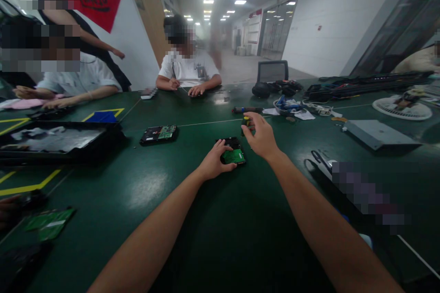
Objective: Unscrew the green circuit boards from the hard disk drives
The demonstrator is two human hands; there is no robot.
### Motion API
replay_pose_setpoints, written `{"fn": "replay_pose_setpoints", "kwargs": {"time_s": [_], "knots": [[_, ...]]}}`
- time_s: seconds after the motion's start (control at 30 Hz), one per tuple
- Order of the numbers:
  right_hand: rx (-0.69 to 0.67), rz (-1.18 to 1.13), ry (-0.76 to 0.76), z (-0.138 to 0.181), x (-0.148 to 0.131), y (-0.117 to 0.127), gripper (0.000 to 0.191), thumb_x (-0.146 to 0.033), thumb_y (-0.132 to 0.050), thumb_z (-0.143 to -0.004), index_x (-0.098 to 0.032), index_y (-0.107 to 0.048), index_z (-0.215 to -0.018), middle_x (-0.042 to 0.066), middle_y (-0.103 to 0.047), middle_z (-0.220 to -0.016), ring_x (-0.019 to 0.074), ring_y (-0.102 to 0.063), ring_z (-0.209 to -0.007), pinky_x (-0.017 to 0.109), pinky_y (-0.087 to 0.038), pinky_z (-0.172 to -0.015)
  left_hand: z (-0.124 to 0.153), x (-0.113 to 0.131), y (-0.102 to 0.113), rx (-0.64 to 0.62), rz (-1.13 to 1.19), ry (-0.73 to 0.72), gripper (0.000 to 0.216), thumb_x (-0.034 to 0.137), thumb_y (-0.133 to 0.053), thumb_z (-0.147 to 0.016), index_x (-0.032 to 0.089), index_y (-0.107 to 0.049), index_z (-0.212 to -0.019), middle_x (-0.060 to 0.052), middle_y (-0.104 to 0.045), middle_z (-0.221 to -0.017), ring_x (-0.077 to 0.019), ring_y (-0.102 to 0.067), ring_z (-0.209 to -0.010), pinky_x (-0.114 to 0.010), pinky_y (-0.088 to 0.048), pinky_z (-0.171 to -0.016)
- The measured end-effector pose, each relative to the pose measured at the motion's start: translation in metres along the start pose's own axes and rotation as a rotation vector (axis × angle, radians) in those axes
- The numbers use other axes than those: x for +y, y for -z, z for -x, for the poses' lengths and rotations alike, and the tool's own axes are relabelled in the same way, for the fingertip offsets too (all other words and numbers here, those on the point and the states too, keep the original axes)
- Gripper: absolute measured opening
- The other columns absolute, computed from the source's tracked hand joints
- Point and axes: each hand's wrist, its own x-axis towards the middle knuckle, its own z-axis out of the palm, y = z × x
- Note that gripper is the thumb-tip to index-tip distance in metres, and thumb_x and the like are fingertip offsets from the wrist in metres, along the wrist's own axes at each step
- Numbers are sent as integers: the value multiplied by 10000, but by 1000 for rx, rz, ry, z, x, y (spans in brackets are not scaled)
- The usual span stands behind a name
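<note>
A black hard drive with a green circuit board (234,154) lies on the dark green table (192,219) in front of me. My left hand (215,161) rests on its left edge, fingers curled round the casing. My right hand (261,136) hovers just right of and above the drive, its fingers pinched on a small yellow and black object (245,121) that I cannot make out. A second hard drive (159,134) lies further left, untouched. A dark screwdriver (246,110) lies beyond my right hand.
A black tray with silver bags (55,142) stands at the left. Loose green boards (48,223) lie near left. A grey flat box (378,133), a white fan grille (402,109), cables and a small dish (287,106) fill the right. Other people sit across and at the left.
</note>
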Motion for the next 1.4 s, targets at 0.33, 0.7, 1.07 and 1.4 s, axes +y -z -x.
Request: {"fn": "replay_pose_setpoints", "kwargs": {"time_s": [0.33,0.7,1.07,1.4], "knots": [[5,-2,-24,2,0,-2,394,-239,-606,-930,-252,-555,-1321,107,-633,-1189,247,-659,-949,459,-586,-881,0,2,1,-1,-5,0,657,461,-823,-758,220,-607,-1330,-151,-268,-1695,-321,-158,-1593,-508,-231,-1279],[-80,15,-11,1,0,0,460,-214,-562,-959,-261,-519,-1414,116,-579,-1304,274,-604,-1133,457,-558,-964,2,4,2,3,5,-3,642,446,-820,-762,209,-612,-1321,-154,-274,-1692,-315,-152,-1596,-489,-216,-1287],[-96,27,-24,2,-3,-1,559,-195,-574,-933,-255,-468,-1479,119,-590,-1251,252,-631,-1023,450,-561,-951,0,1,0,7,-12,6,665,467,-821,-757,208,-611,-1332,-164,-267,-1693,-313,-150,-1597,-498,-217,-1283],[-125,12,-30,2,-3,-1,546,-199,-574,-931,-249,-469,-1464,121,-602,-1339,262,-639,-1087,448,-559,-956,-1,-2,-2,4,-7,11,668,472,-825,-747,216,-619,-1329,-149,-276,-1693,-308,-155,-1597,-493,-217,-1284]]}}
